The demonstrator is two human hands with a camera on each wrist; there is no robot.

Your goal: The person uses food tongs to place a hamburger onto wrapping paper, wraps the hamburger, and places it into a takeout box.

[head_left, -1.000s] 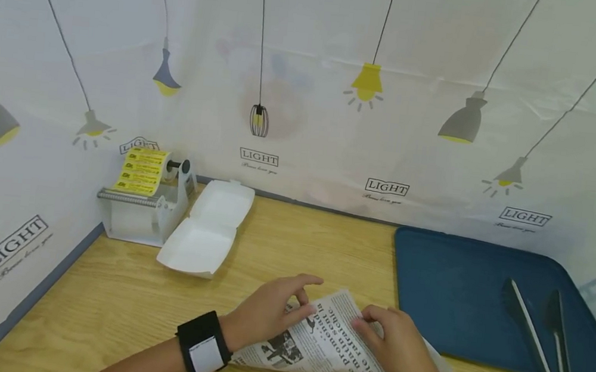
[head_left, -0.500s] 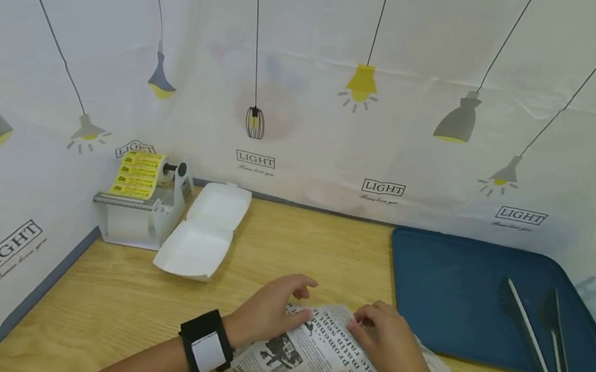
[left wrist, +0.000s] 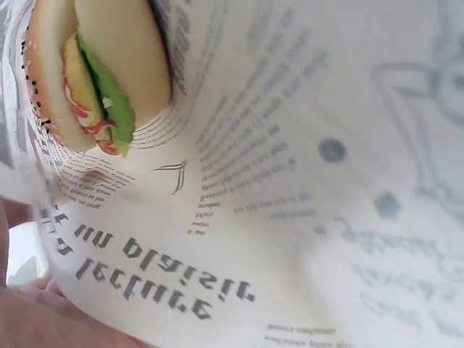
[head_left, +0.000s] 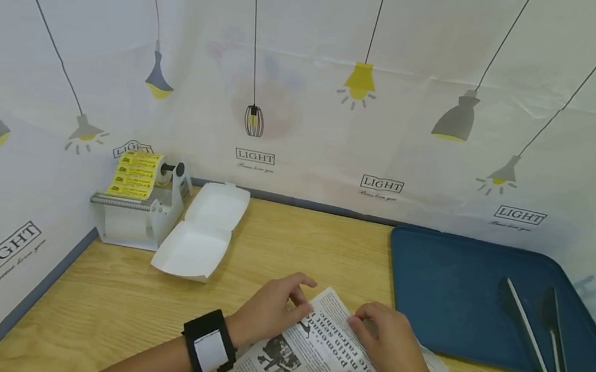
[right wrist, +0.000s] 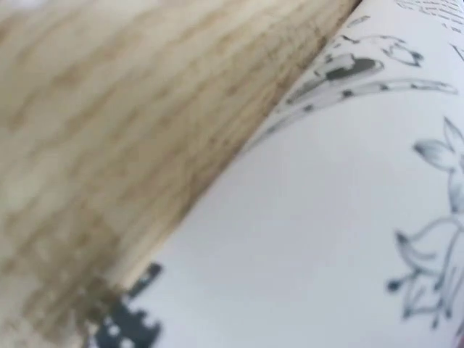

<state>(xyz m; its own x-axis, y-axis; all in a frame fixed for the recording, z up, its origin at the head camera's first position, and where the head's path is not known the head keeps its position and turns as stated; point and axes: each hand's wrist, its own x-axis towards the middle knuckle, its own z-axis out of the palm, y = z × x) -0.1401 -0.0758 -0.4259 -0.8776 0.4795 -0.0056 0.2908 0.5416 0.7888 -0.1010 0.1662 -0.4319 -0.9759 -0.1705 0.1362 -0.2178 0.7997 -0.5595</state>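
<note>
In the head view a sheet of newsprint-patterned wrapping paper (head_left: 331,345) is folded up on the table, its pointed corner standing towards the back. Its left edge is held by my left hand (head_left: 270,309), thumb on the printed face and fingers curled behind. My right hand (head_left: 393,345) pinches the right edge between thumb and fingers. Inside the fold, the left wrist view shows a burger (left wrist: 109,72) with a sesame bun, lettuce and red sauce; the head view hides it. The right wrist view has only paper (right wrist: 290,217) and wood, without fingers.
A white takeaway box (head_left: 195,248) lies unfolded at the back left, beside a label dispenser (head_left: 134,212) with yellow labels. On the right is a blue tray (head_left: 443,296) with metal tongs (head_left: 536,341) across its front edge. A printed wall covering (head_left: 315,122) encloses the back and left.
The paper's pointed top corner dipped half a second ago and now stands up again. Both hands stay at nearly the same place on the paper. The head view has shifted slightly.
</note>
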